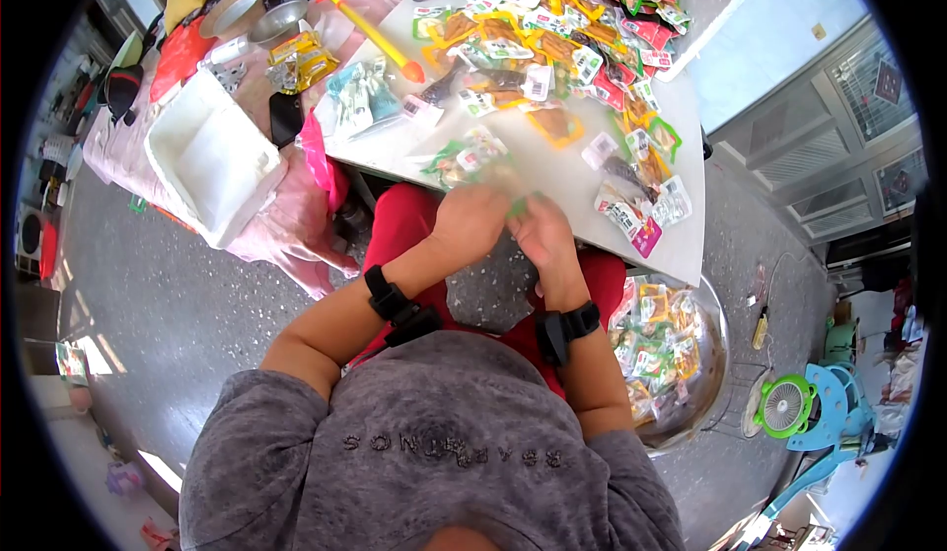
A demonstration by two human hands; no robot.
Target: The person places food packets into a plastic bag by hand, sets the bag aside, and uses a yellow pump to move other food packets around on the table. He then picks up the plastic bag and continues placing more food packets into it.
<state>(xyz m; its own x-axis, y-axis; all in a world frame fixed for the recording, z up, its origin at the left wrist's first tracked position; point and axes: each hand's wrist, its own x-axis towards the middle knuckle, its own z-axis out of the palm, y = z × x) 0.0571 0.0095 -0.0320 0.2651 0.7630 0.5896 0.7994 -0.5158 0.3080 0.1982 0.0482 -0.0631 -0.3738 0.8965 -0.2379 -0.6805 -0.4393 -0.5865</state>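
My left hand [473,220] is over the front edge of the white table [380,151], its fingers smeared by motion. Just beyond it lies a clear packet with green edges [472,156]. Close beside it, my right hand [541,231] is closed, with a small green bit [518,207] showing at the fingertips. What that bit belongs to is blurred. Several snack packets in clear, white and purple wrapping [631,211] lie on the table to the right of my right hand.
A heap of red and yellow packets [592,18] spills from a white box [725,3] at the back. An orange-yellow stick tool [375,38] and blue-white packets [363,95] lie left. A foam box [212,151] stands far left; a metal basin [718,354] holds packets below right.
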